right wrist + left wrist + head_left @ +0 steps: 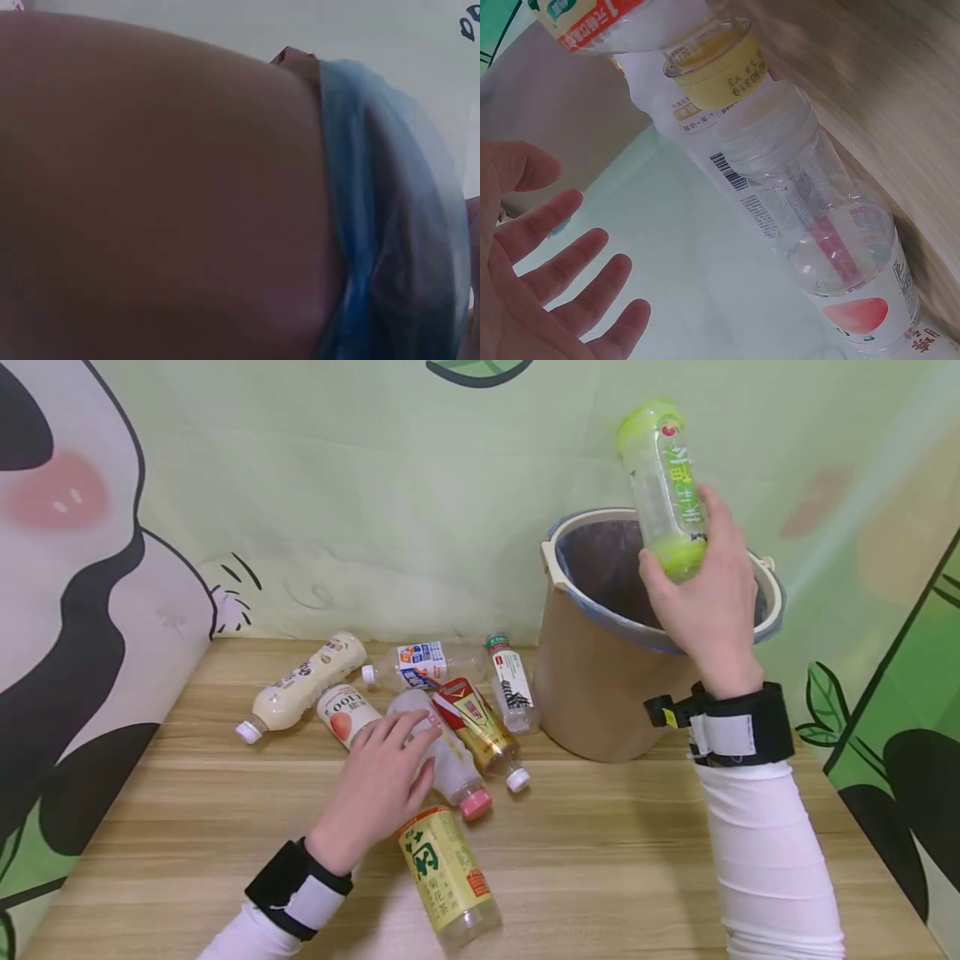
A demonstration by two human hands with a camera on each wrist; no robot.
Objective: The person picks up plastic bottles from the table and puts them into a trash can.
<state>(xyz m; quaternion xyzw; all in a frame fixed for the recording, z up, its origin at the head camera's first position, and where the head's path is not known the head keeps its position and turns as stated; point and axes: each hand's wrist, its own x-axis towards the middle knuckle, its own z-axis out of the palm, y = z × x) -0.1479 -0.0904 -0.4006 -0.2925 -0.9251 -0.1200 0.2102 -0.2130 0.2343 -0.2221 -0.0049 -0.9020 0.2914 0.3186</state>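
Observation:
In the head view my right hand (708, 589) grips a clear plastic bottle (660, 485) with a green label and bright green ends. It holds the bottle tilted above the mouth of a brown trash bin (592, 685). My left hand (375, 793), fingers loosely spread and holding nothing, hovers over several bottles on the table. Nearest to it are a peach-label bottle (345, 714), a whitish bottle with a pink cap (438, 743) and a yellow-label tea bottle (447, 872). The left wrist view shows the left hand (555, 277) beside a yellow-capped bottle (720, 79).
A cream bottle (303, 685) lies at the left of the wooden table (187, 827). Farther back are a clear blue-and-white-label bottle (423, 666), a red-and-gold-label bottle (476, 727) and a small green-capped bottle (512, 685). A blue liner (397, 225) folds over the bin's rim.

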